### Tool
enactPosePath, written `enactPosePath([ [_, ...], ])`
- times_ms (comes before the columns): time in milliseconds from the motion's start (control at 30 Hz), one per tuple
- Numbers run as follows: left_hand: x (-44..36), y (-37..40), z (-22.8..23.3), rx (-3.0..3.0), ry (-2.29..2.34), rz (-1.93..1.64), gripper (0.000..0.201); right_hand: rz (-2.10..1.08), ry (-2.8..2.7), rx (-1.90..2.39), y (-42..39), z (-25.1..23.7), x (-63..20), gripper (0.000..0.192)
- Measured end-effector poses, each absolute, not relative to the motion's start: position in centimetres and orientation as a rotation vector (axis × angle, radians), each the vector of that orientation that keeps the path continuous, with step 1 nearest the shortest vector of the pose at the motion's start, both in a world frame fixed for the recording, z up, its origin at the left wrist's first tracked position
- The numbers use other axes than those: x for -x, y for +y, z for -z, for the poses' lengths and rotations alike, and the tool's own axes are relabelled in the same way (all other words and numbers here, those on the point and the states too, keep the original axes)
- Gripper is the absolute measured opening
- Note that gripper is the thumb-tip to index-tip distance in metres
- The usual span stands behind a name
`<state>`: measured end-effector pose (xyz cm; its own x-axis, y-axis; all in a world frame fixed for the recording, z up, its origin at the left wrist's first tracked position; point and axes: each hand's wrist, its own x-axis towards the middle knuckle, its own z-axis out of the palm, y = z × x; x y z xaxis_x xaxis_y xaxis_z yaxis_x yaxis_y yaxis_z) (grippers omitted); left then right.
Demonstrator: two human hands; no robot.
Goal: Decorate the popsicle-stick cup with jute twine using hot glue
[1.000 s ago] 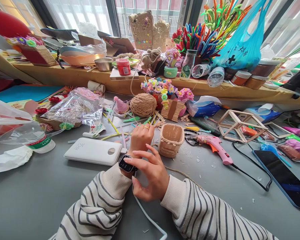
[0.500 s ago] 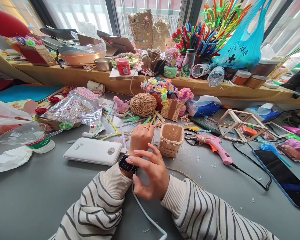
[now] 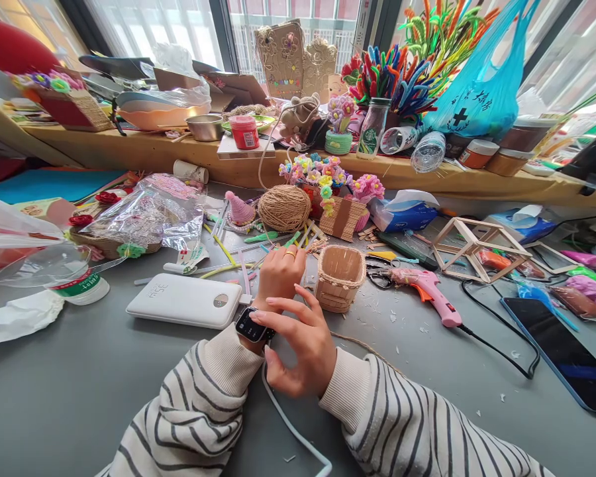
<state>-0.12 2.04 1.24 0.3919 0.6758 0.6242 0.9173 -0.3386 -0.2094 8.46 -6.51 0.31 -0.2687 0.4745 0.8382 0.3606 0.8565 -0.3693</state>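
My left hand (image 3: 282, 273) is palm down on the grey table, its fingers curled under, a gold ring on one finger. No object shows in it; the fingertips are hidden. A black smartwatch (image 3: 251, 326) with a lit screen is on the left wrist. Over it, my right hand (image 3: 302, 341) has its fingers apart and holds nothing, with the index fingertip at the screen. Just right of the left hand stands a small square basket (image 3: 341, 278) with a woven rim. To the left lies a white power bank (image 3: 185, 301) with a cable plugged in.
A pink glue gun (image 3: 434, 298) and scissors (image 3: 380, 273) lie on the right, near a wooden stick frame (image 3: 481, 248) and a phone (image 3: 561, 351). Behind are a twine ball (image 3: 284, 207) and crocheted flowers (image 3: 322, 173). A crowded shelf (image 3: 238, 165) runs along the windows.
The picture on the watch screen has changed slightly. Both hands keep the same place and pose.
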Motion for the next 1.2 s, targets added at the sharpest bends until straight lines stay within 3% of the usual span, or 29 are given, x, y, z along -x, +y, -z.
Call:
enactPosePath([
  [333, 0.07, 2.08, -1.3, 2.103, -1.35, 0.584, 0.025, -0.127, -1.865, 0.625, -6.53, -0.35, -8.53, 0.048],
  [800, -0.08, 2.32, -1.07, 2.087, -1.345, 0.567, 0.029, -0.173, -2.143, 0.609, -6.31, 0.12, -8.18, 0.064],
  [1200, 0.04, 2.04, -1.35, 2.082, -1.32, 0.571, 0.026, -0.095, -1.839, 0.623, -6.51, -0.52, -8.47, 0.044],
])
